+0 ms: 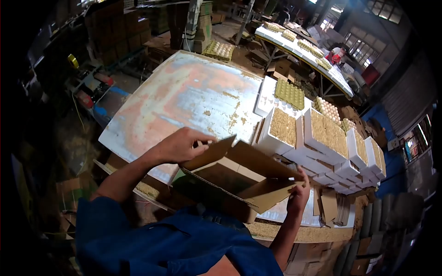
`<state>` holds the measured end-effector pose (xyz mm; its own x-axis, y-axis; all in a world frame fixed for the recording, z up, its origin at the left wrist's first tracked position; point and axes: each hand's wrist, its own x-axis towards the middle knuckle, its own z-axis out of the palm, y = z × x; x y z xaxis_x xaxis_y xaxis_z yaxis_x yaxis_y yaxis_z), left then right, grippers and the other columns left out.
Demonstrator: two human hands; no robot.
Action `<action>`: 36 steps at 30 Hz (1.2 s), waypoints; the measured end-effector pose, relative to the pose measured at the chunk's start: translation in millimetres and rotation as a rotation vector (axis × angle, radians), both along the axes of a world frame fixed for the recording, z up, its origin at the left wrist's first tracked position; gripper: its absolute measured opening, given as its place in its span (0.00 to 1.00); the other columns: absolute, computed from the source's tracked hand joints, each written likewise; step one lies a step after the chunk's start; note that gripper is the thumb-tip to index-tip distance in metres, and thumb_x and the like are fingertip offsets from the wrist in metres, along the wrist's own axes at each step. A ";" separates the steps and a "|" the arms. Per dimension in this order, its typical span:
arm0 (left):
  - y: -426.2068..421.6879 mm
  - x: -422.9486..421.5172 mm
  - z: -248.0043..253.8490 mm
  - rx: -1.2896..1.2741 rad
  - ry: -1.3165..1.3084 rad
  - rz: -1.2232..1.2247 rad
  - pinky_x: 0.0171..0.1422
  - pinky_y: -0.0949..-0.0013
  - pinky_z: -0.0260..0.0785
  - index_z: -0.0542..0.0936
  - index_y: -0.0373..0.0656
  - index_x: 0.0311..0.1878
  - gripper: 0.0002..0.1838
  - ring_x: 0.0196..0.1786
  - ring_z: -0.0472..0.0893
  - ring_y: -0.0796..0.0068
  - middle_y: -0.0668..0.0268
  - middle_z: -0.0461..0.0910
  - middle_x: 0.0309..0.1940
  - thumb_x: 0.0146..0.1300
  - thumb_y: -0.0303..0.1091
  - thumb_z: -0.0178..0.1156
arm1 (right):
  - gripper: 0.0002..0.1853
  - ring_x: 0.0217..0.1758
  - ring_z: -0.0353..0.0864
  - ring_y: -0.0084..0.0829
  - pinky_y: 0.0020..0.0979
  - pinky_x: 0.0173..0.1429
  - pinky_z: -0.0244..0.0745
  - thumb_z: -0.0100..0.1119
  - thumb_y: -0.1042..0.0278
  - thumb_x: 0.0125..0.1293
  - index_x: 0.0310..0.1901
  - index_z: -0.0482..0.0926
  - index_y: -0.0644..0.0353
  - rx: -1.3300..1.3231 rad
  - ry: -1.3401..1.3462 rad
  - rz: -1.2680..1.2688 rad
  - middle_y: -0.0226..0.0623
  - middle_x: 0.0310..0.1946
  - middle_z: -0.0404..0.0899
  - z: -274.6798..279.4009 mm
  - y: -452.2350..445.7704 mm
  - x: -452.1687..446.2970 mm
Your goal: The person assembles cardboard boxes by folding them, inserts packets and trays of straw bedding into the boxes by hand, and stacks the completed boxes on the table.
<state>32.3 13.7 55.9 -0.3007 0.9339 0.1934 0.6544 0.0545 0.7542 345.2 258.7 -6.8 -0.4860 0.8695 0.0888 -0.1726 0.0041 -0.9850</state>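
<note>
An open-topped cardboard box (260, 161) is tilted in front of my body at the table's near edge, its flaps raised and its inside showing bare cardboard. My left hand (186, 145) is closed on the box's left flap, fingers curled over the upper edge. On the other side, my right hand (299, 191) grips the right corner, with the thumb and fingers around the cardboard edge. The box's underside is hidden, so I cannot tell whether it touches the table (184, 92).
White foam boxes (324, 133) topped with straw-coloured shavings are stacked on the right. Behind them lie a green egg tray (290, 93) and trays of eggs (327, 109). Flat cardboard pieces (328, 205) stand at the near right. A person (336, 56) is by the far table.
</note>
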 end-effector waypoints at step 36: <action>77.5 14.4 -81.8 0.274 0.051 0.073 0.53 0.62 0.70 0.74 0.34 0.61 0.21 0.48 0.76 0.58 0.55 0.73 0.45 0.71 0.36 0.54 | 0.32 0.54 0.77 0.36 0.34 0.60 0.71 0.71 0.76 0.56 0.62 0.69 0.70 0.243 -0.243 -0.097 0.43 0.52 0.78 -84.1 22.5 -79.7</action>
